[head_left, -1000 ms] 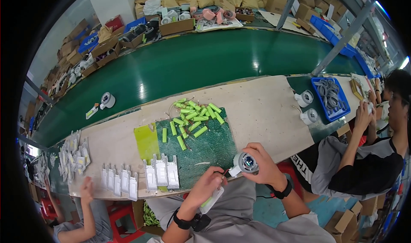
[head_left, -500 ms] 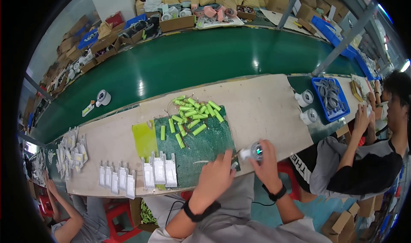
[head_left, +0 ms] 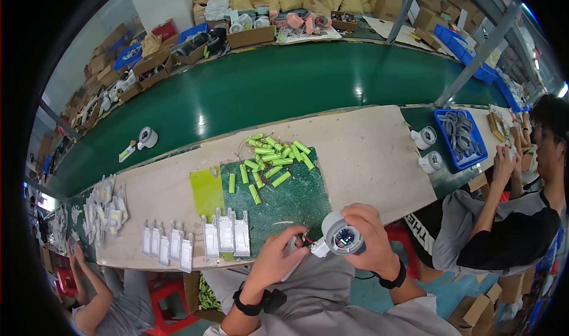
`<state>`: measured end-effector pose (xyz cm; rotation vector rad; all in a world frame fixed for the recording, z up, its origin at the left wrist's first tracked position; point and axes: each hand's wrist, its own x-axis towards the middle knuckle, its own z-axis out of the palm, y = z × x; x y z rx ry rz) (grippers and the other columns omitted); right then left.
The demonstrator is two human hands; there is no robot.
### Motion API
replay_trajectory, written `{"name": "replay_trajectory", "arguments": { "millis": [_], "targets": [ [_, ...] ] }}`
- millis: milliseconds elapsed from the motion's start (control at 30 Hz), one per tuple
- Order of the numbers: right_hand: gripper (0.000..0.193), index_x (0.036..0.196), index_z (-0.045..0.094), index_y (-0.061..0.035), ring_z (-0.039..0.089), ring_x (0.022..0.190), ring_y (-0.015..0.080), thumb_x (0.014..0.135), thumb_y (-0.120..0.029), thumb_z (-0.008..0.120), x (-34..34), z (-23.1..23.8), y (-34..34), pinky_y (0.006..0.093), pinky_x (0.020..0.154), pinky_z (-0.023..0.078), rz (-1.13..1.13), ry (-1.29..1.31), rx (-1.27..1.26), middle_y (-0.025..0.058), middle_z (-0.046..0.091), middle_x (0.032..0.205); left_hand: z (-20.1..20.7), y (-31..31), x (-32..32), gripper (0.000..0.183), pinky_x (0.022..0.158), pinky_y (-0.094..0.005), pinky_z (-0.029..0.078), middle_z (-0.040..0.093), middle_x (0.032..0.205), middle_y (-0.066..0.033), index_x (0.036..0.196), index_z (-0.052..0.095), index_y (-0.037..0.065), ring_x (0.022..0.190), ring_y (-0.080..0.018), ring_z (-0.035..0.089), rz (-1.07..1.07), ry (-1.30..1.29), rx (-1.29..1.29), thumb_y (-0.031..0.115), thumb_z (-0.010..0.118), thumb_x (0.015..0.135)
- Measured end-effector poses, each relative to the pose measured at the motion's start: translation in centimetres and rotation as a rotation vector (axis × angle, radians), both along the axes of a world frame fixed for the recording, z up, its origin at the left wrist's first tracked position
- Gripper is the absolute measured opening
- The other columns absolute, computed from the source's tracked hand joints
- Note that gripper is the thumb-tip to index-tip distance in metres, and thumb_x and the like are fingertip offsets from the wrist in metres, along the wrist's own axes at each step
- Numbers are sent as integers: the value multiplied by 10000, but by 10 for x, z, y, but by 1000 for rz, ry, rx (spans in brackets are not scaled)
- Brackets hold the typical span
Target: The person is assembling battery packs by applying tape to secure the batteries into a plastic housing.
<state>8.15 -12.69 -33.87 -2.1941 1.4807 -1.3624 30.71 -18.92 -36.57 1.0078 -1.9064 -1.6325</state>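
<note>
Head view: the round grey-and-white unit point(head_left: 336, 224) is at lower centre of the frame, just off the near edge of the tabletop point(head_left: 379, 158), its round opening facing up. Right hand point(head_left: 374, 241): fingers gripping the unit's rim from its right side. Left hand point(head_left: 277, 258): fingers closed on a pale piece point(head_left: 290, 272), mostly hidden by the hand. Red wire point(head_left: 308, 240) shows between the left fingers and the unit's white neck point(head_left: 320, 249).

Centre: loose pile of green cylindrical cells point(head_left: 281, 179) on a green mat point(head_left: 284, 208). Lower left: white housings point(head_left: 225, 232) in two groups. Right: blue tray point(head_left: 483, 153) containing grey rings point(head_left: 457, 131).
</note>
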Motion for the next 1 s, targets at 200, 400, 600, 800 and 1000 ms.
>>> {"name": "replay_trajectory", "arguments": {
  "millis": [200, 400, 600, 800, 1000],
  "targets": [
    [654, 1194, 535, -53, 539, 1124, 357, 579, 15, 749, -1, 6, -4, 431, 942, 436, 84, -65, 51, 138, 563, 1216, -24, 11, 6, 247, 865, -272, 420, 598, 997, -38, 1088, 574, 15, 997, -110, 546, -21, 520, 472, -14, 651, 855],
    [670, 1236, 499, -38, 520, 1164, 375, 607, 41, 716, -3, 3, -9, 419, 977, 432, 150, -113, 197, 162, 549, 1241, -27, 14, 12, 207, 737, -278, 477, 656, 863, -59, 1009, 607, 9, 815, -128, 612, 83, 287, 254, -14, 682, 817],
    [664, 1245, 485, -26, 520, 1199, 353, 631, 39, 729, 0, 0, -15, 386, 1004, 420, 178, -301, 321, 173, 553, 1232, -1, 17, 11, 233, 702, -294, 489, 659, 803, -113, 930, 620, 5, 752, -197, 648, 196, 91, -47, 38, 755, 743],
    [695, 1264, 463, -43, 559, 1157, 293, 644, -25, 776, -7, -17, -31, 365, 979, 437, 166, -160, 391, 146, 552, 1249, 0, 5, 11, 188, 614, -288, 468, 629, 770, -101, 905, 614, 22, 679, -179, 613, 230, -115, -184, 17, 694, 735],
    [672, 1264, 469, -40, 543, 1142, 349, 663, -26, 772, -8, -53, -30, 387, 969, 437, 100, -205, 541, 163, 553, 1211, 21, -5, -11, 175, 633, -432, 503, 653, 843, -172, 856, 601, 10, 748, -370, 638, 115, -476, -471, 100, 698, 742]
  ]
}}
